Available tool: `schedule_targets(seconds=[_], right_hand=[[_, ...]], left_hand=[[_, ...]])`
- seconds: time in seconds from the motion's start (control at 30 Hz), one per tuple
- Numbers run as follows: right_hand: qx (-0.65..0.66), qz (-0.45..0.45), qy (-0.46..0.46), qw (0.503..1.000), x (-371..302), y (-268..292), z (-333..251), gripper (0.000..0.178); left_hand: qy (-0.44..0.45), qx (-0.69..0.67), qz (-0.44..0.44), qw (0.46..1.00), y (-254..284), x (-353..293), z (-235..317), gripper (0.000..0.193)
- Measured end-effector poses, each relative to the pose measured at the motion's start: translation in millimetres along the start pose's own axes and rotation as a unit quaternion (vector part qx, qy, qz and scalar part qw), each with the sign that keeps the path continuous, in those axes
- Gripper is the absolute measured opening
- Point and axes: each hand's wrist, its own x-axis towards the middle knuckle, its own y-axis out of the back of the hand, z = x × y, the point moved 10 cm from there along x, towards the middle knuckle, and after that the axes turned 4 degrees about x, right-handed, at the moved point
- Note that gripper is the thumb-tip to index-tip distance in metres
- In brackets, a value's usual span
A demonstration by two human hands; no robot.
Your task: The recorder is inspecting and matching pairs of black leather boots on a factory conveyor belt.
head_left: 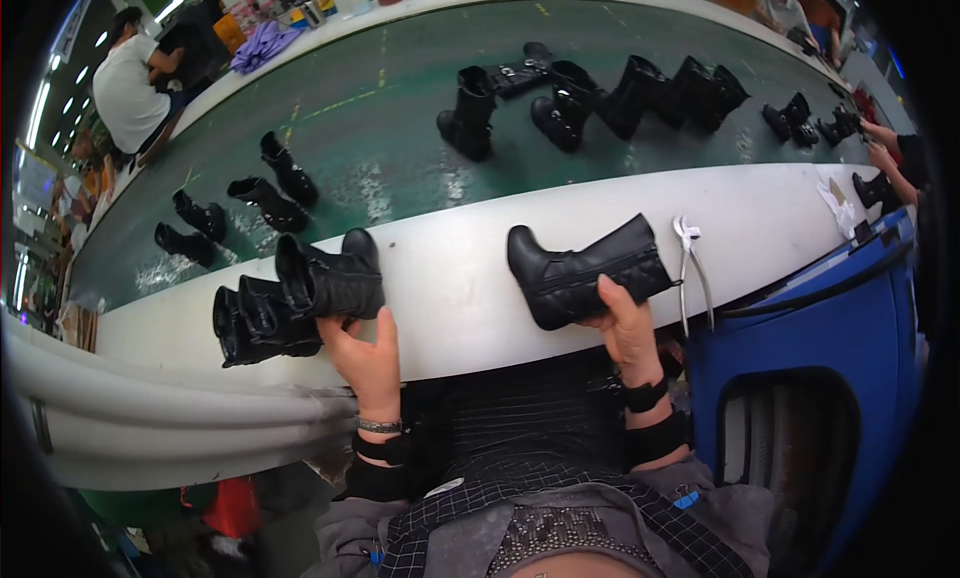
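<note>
My right hand (628, 328) grips a black ankle boot (590, 273) above the white ledge, thumb on its quilted shaft. The boot lies on its side with the toe to the left, and a zip runs along it. My left hand (365, 368) is at the lower edge of another black boot (335, 278), thumb apart from the fingers; some fingertips are hidden against the boot. That boot stands at the right end of a close row of black boots (250, 323) on the ledge. Metal pincers (690, 268) stand just right of the held boot.
Beyond the white ledge (450, 278) runs a green conveyor belt (370, 128) carrying several black boots (640, 93). A blue machine (800, 328) stands at right, a pale padded duct (200, 428) at lower left. Other people, including a person in white (135, 88), sit across and along the line.
</note>
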Motion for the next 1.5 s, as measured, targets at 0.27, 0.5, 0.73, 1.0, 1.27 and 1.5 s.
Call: schedule_targets(seconds=[0.27, 0.5, 0.73, 1.0, 1.27, 1.5], right_hand=[[0.026, -0.038, -0.073, 0.996, -9, -3, 10, 0.038], [0.093, -0.078, -0.095, 0.988, -8, 0, 21, 0.034], [0.179, -0.108, -0.100, 0.973, -19, -1, 34, 0.035], [0.160, -0.116, -0.073, 0.978, -27, -6, 40, 0.042], [0.181, -0.095, -0.072, 0.976, -29, -1, 41, 0.037], [0.142, -0.120, -0.054, 0.981, -30, -1, 40, 0.046]], left_hand=[[-0.133, 0.271, 0.066, 0.951, -24, 22, 39, 0.062], [0.140, -0.200, -0.111, 0.963, -37, 15, -10, 0.038], [0.296, -0.471, -0.215, 0.803, -81, -75, -6, 0.039], [0.288, -0.532, -0.262, 0.752, -103, -100, 11, 0.041], [0.273, -0.533, -0.253, 0.760, -104, -104, 11, 0.041], [0.267, -0.535, -0.252, 0.761, -107, -106, 14, 0.042]])
